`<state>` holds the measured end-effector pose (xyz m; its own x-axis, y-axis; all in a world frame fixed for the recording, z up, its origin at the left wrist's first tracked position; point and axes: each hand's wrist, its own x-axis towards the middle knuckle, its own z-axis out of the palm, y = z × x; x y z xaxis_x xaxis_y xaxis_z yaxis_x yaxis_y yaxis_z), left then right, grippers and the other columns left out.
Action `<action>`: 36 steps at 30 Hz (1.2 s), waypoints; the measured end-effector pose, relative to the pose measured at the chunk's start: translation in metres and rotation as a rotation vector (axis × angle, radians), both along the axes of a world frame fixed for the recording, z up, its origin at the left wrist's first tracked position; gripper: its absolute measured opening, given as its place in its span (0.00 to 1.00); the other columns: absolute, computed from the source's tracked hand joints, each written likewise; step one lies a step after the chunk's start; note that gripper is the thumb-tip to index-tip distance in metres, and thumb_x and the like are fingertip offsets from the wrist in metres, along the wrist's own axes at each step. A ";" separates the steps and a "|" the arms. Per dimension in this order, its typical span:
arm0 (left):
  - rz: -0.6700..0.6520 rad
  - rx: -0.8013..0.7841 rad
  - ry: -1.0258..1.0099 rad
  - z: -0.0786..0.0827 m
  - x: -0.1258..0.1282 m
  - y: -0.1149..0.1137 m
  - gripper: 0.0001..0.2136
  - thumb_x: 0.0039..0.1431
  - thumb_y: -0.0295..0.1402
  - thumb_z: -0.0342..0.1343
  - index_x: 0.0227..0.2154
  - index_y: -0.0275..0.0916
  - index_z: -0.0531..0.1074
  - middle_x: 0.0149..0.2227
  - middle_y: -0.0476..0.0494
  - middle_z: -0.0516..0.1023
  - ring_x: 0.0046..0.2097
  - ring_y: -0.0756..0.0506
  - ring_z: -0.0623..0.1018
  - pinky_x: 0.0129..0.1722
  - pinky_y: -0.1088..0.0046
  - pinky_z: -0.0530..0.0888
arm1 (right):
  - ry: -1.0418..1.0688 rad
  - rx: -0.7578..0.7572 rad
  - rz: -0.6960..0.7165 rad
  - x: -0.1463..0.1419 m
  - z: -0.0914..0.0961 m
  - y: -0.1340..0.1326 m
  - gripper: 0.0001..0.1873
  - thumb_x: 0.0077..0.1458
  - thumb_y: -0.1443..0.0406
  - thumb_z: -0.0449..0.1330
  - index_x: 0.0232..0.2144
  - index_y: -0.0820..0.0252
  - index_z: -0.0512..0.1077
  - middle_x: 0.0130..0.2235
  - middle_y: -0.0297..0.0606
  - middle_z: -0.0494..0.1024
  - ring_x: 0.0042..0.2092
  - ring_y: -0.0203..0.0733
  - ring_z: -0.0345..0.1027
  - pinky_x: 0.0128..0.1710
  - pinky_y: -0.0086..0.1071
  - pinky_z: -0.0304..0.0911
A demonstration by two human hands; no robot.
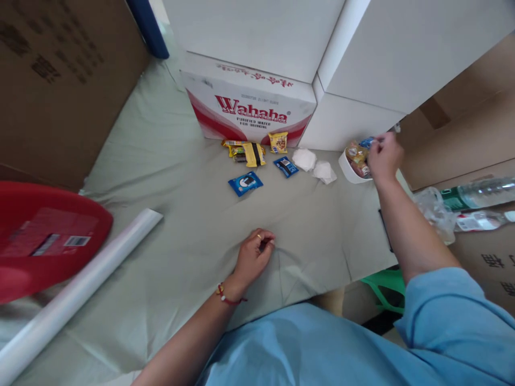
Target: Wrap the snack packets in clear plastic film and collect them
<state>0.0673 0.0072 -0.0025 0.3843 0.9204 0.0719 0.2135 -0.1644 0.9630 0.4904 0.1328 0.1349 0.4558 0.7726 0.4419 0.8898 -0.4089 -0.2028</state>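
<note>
My right hand [385, 155] is over the right side of a white bowl [351, 172], its fingers closed at a small blue packet [366, 142]. Other wrapped snacks [357, 155] lie in the bowl, partly hidden by that hand. My left hand [256, 253], with a ring on one finger, rests on the cloth with its fingers curled in and nothing visible in them. Beyond it lie a blue snack packet [245, 183], a smaller blue packet [286, 166], a yellow packet with a dark stripe [254, 154] and a yellow cookie packet [278, 142].
Two crumpled white tissues [304, 159] sit left of the bowl. A Wahaha water carton [253, 107] and white boxes [257, 32] stand behind. At left are a red plastic object [48, 236] and a white tube [80, 295]. Plastic bottles [483, 194] lie at right.
</note>
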 end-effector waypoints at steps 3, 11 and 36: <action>-0.023 -0.032 -0.028 0.000 -0.001 0.002 0.08 0.63 0.34 0.53 0.35 0.40 0.76 0.33 0.46 0.78 0.34 0.48 0.77 0.37 0.70 0.74 | -0.028 -0.237 0.363 -0.028 -0.028 -0.001 0.14 0.65 0.66 0.54 0.47 0.63 0.77 0.44 0.50 0.79 0.46 0.51 0.70 0.50 0.41 0.60; -0.070 -0.192 -0.140 0.004 -0.005 0.005 0.07 0.58 0.36 0.58 0.33 0.40 0.76 0.32 0.46 0.77 0.35 0.47 0.76 0.37 0.69 0.74 | 0.025 -0.518 0.241 -0.060 -0.088 0.008 0.13 0.59 0.68 0.57 0.41 0.64 0.80 0.44 0.52 0.81 0.42 0.49 0.72 0.45 0.39 0.63; -0.118 -0.660 -0.674 0.014 -0.009 0.019 0.15 0.52 0.42 0.71 0.35 0.37 0.79 0.32 0.48 0.75 0.32 0.51 0.73 0.32 0.75 0.68 | 1.154 0.314 0.244 -0.141 -0.095 -0.092 0.11 0.51 0.58 0.67 0.36 0.56 0.75 0.26 0.29 0.69 0.24 0.33 0.56 0.24 0.28 0.55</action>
<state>0.0585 0.0263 0.0112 0.5449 0.8123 -0.2079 -0.4039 0.4716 0.7839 0.3490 0.0404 0.0402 0.5622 0.8251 0.0565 0.1685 -0.0475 -0.9845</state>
